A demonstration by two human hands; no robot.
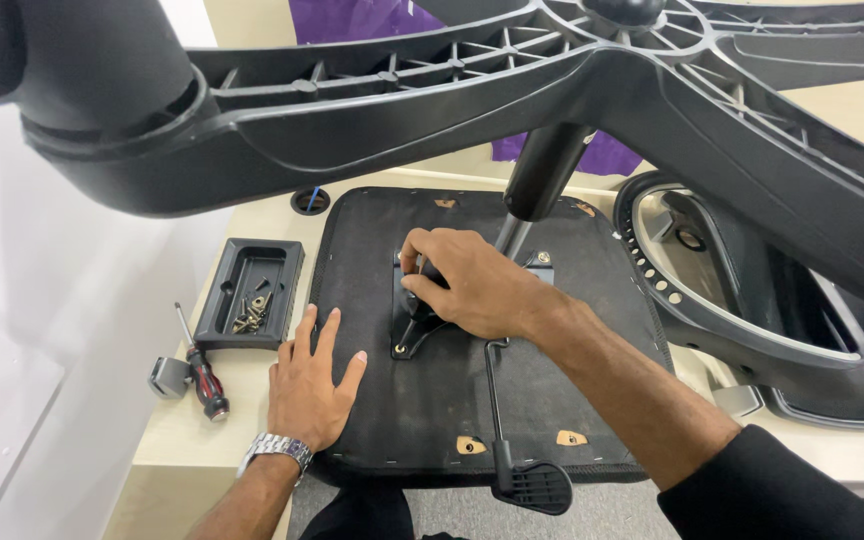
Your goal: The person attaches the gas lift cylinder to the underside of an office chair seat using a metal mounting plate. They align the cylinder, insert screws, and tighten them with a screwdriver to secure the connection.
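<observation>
The right hand (467,285) has its fingers curled down onto the black metal mechanism plate (414,315), gripping it at the middle of the upturned seat base (552,400). The left hand (310,378) lies flat with fingers spread, holding nothing, on the seat's near-left edge. To the left, a black tray (227,290) holds screws (250,312); nearer lies a screwdriver (202,370).

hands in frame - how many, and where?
2. The left hand lies flat on the near-left edge of the upturned seat pad. The right hand grips the black mechanism plate at the pad's middle. No other hands are visible.
</observation>
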